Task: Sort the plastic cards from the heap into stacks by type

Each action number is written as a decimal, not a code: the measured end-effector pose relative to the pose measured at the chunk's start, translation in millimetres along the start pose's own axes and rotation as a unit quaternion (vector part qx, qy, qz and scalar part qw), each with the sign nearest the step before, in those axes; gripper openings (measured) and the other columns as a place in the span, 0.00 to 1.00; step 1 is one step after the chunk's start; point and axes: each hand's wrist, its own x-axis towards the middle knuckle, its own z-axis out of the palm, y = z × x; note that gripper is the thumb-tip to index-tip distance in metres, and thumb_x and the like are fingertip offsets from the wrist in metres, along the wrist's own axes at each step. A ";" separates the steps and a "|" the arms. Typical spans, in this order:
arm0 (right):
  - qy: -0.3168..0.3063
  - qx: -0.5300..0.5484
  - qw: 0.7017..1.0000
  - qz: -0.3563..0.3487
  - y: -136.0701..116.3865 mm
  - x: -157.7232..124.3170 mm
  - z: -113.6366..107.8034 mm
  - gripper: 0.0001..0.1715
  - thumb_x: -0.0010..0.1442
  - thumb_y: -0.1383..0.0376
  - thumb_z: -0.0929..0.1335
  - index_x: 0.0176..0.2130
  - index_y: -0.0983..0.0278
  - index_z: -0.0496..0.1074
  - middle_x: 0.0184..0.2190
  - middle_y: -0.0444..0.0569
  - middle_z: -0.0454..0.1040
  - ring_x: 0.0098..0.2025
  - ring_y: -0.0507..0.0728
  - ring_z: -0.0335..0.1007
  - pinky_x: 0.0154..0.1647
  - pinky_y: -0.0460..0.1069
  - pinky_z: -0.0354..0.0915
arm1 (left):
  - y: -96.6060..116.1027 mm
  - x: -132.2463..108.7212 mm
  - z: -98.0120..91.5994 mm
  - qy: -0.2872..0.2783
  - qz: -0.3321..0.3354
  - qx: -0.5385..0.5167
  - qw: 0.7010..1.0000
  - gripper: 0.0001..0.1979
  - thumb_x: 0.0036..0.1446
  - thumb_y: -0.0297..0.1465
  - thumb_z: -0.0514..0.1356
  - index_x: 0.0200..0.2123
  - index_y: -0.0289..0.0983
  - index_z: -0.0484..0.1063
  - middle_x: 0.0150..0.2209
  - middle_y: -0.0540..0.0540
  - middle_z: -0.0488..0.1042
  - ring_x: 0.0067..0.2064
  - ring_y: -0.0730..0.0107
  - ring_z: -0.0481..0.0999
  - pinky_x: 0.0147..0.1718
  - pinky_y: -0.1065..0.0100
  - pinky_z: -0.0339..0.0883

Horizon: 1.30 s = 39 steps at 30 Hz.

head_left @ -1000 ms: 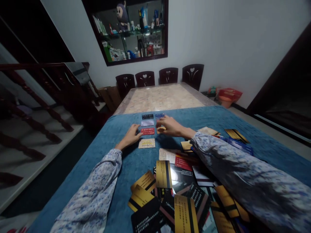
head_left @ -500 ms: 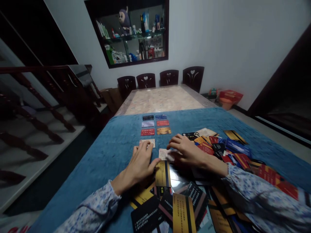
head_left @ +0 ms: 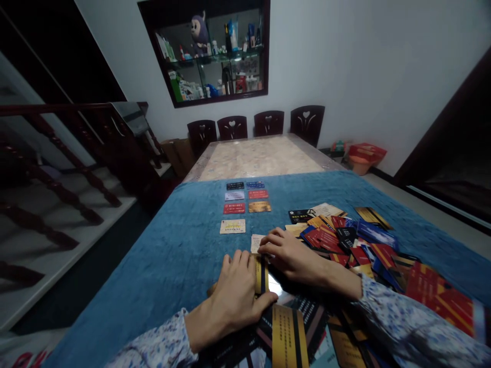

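My left hand [head_left: 238, 290] lies palm down over the near pile, fingers stretched and thumb apart. It partly covers a gold card with a dark stripe [head_left: 262, 276]. My right hand [head_left: 293, 255] is at the far end of that card, its fingers curled together. What its fingertips hold, if anything, is hidden. A whitish printed card [head_left: 256, 242] shows just beyond these fingers. Farther off, a cream card with yellow print [head_left: 232, 226] lies flat below two short columns of cards, among them a red card [head_left: 233, 208] and a gold card [head_left: 260, 206].
Many mixed cards lie in a heap [head_left: 345, 237] to the right. Another gold card [head_left: 288, 335] tops the near pile. A blue cloth [head_left: 164, 255] covers the near table; beyond is the patterned tabletop [head_left: 261, 156]. Chairs [head_left: 269, 123] stand at the far end.
My left hand has drawn back from the cream card, leaving it uncovered, and now lies over the near pile. My right hand has moved slightly down to the gold card's far end.
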 end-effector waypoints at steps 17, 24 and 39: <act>-0.014 0.078 0.995 -0.067 -2.6 -6.8 -3.7 0.24 0.48 0.74 0.67 0.47 0.65 0.74 0.45 0.54 0.74 0.48 0.62 0.64 0.51 0.58 0.62 | 6.6 -10.9 -10.3 -0.031 0.078 -0.001 0.996 0.14 0.60 0.25 0.51 0.48 0.32 0.69 0.45 0.38 0.73 0.48 0.56 0.70 0.50 0.53 0.70; 0.028 0.085 0.992 -0.087 4.7 -3.4 0.7 0.13 0.58 0.75 0.64 0.41 0.65 0.74 0.38 0.53 0.76 0.43 0.58 0.68 0.45 0.53 0.65 | -3.5 -7.7 -17.7 -0.011 0.080 -0.045 0.996 0.13 0.60 0.22 0.50 0.43 0.34 0.71 0.41 0.41 0.75 0.43 0.61 0.74 0.45 0.59 0.71; 0.052 0.077 0.996 -0.019 7.3 -6.3 9.3 0.17 0.58 0.76 0.62 0.46 0.65 0.69 0.40 0.55 0.76 0.40 0.58 0.72 0.39 0.50 0.67 | -27.9 6.6 -17.5 0.004 0.081 -0.113 0.990 0.11 0.61 0.23 0.50 0.42 0.35 0.70 0.37 0.43 0.75 0.38 0.64 0.74 0.38 0.64 0.68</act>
